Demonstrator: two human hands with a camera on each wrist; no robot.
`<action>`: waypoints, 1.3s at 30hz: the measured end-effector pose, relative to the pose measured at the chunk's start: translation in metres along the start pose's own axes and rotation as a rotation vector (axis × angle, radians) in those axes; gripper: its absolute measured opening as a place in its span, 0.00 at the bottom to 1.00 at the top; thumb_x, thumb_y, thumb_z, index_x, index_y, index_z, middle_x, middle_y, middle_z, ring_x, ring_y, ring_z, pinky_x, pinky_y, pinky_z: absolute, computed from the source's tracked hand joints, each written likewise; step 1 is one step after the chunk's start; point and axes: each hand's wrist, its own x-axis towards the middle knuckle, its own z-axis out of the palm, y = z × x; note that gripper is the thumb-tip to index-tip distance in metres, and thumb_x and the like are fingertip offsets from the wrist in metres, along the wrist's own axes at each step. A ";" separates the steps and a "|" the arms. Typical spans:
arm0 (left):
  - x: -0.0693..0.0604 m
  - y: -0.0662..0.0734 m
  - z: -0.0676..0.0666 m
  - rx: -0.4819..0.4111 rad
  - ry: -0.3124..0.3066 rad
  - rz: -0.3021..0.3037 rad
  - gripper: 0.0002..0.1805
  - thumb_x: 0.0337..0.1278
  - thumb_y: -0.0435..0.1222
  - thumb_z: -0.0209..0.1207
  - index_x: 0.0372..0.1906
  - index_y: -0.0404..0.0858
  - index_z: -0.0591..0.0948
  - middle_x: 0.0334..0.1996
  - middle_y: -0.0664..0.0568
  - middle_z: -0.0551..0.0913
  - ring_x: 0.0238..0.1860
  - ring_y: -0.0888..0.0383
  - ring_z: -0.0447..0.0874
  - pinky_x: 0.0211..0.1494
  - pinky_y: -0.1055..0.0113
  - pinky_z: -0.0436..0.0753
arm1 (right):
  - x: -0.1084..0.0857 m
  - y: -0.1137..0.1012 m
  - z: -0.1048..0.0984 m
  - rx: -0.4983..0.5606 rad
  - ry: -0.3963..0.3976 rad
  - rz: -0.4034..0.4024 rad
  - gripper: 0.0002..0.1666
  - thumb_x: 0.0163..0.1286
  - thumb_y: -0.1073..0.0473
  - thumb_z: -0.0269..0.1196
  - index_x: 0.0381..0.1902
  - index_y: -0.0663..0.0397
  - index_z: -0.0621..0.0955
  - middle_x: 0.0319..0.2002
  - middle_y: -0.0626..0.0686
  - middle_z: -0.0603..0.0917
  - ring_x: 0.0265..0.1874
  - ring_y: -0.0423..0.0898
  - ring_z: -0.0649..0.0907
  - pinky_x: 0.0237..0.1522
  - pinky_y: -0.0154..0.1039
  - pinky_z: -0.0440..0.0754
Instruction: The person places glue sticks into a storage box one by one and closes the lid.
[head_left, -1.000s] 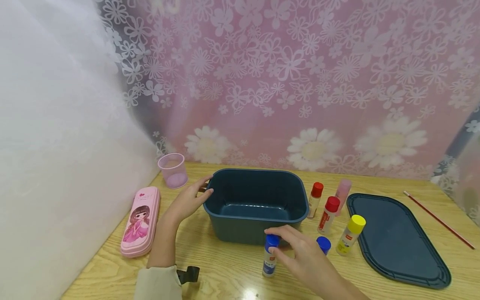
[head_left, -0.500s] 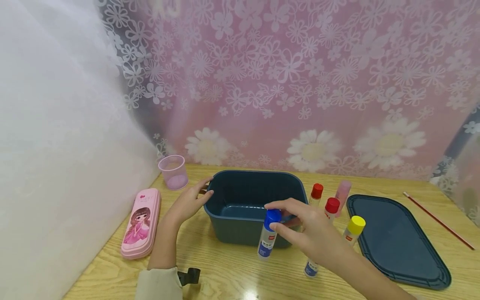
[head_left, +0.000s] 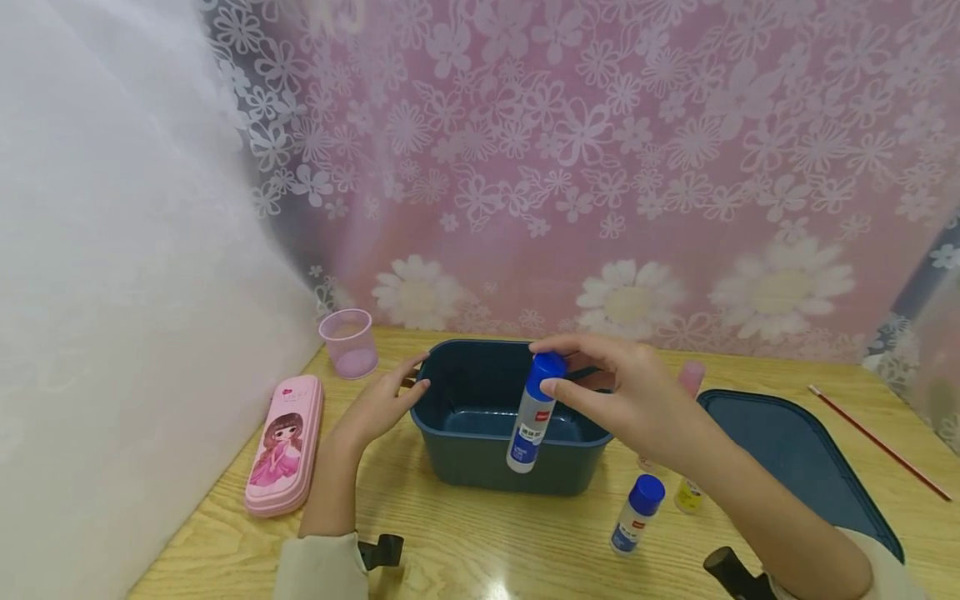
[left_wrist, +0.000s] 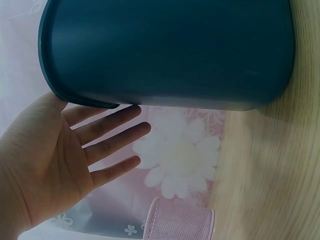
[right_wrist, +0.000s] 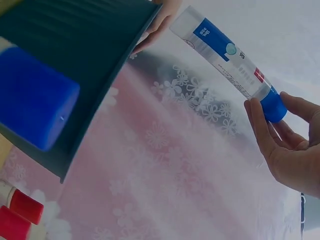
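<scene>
My right hand (head_left: 637, 396) pinches the blue cap of a clear glue bottle (head_left: 531, 421) between thumb and fingers. The bottle hangs tilted in front of and over the near rim of a dark teal box (head_left: 502, 467). In the right wrist view the whole glue bottle (right_wrist: 225, 60) shows, its base away from the fingers. My left hand (head_left: 378, 404) rests at the box's left end. In the left wrist view its fingers (left_wrist: 112, 142) are straight and spread, the thumb at the rim. A second blue-capped glue bottle (head_left: 636, 517) stands on the table, right of the box.
A pink pencil case (head_left: 283, 446) and a pink mesh cup (head_left: 350, 346) lie left. To the right are a dark lid (head_left: 787, 450), a red pencil (head_left: 877, 442), a pink bottle (head_left: 692, 375) and a partly hidden yellow-labelled bottle (head_left: 688, 497). Red caps (right_wrist: 26, 206) show in the right wrist view.
My right hand has lifted the glue bottle off the table and up to the box's near rim, tilting it. The left hand has stayed at the box's left end.
</scene>
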 end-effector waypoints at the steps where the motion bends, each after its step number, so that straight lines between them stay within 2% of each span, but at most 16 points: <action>1: 0.000 0.000 0.000 -0.001 0.000 -0.003 0.28 0.67 0.46 0.47 0.68 0.43 0.61 0.55 0.41 0.73 0.54 0.47 0.73 0.52 0.47 0.71 | 0.003 0.000 0.000 -0.011 0.000 0.001 0.19 0.62 0.63 0.63 0.52 0.54 0.78 0.43 0.48 0.81 0.39 0.41 0.80 0.38 0.34 0.80; 9: 0.000 0.001 0.000 -0.012 0.001 0.002 0.28 0.67 0.44 0.48 0.68 0.42 0.61 0.55 0.41 0.73 0.54 0.47 0.73 0.52 0.48 0.72 | 0.029 0.001 -0.004 -0.035 -0.041 0.023 0.21 0.63 0.63 0.62 0.55 0.59 0.77 0.44 0.52 0.82 0.41 0.46 0.80 0.43 0.41 0.79; 16: -0.001 0.001 0.000 -0.017 0.007 -0.001 0.27 0.67 0.43 0.49 0.68 0.42 0.61 0.55 0.41 0.73 0.54 0.47 0.73 0.52 0.48 0.72 | 0.052 0.008 -0.005 -0.079 -0.100 0.050 0.20 0.62 0.61 0.63 0.53 0.56 0.78 0.44 0.53 0.81 0.41 0.48 0.80 0.42 0.44 0.79; 23: 0.000 0.001 0.000 -0.014 0.009 0.001 0.27 0.67 0.43 0.49 0.68 0.42 0.61 0.54 0.41 0.74 0.53 0.47 0.73 0.52 0.48 0.72 | 0.073 0.020 -0.006 -0.051 -0.173 0.095 0.19 0.62 0.60 0.63 0.52 0.58 0.78 0.44 0.55 0.81 0.44 0.51 0.80 0.42 0.46 0.79; 30: 0.001 0.002 0.000 -0.010 0.008 -0.012 0.28 0.67 0.44 0.49 0.68 0.43 0.61 0.55 0.43 0.73 0.53 0.48 0.73 0.51 0.49 0.73 | 0.087 0.042 0.005 0.081 -0.261 0.141 0.18 0.61 0.66 0.63 0.50 0.60 0.79 0.45 0.55 0.80 0.45 0.51 0.80 0.43 0.45 0.79; 39: 0.001 -0.001 0.002 -0.002 0.037 -0.018 0.27 0.66 0.44 0.49 0.67 0.43 0.63 0.53 0.42 0.75 0.51 0.48 0.75 0.49 0.50 0.75 | 0.090 0.072 0.031 0.208 -0.325 0.208 0.19 0.60 0.66 0.64 0.50 0.61 0.79 0.45 0.57 0.81 0.45 0.51 0.80 0.46 0.46 0.77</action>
